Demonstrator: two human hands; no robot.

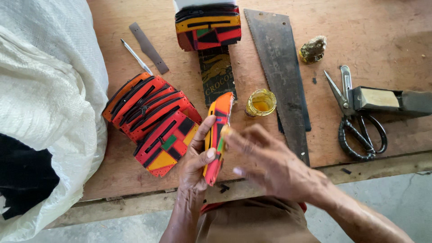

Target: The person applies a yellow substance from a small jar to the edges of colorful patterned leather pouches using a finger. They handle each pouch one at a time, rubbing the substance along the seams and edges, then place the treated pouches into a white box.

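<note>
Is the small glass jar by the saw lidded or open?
Open: the jar shows no lid, and yellow liquid is visible inside from above.

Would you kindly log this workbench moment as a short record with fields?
left hand: holds an orange patterned piece upright by its edge
right hand: fingertips on that piece, blurred
fanned stack: similar pieces, left of the hands
second stack: bench's far edge
glue jar: open, beside the saw blade
scissors: right
white sack: far left
</note>
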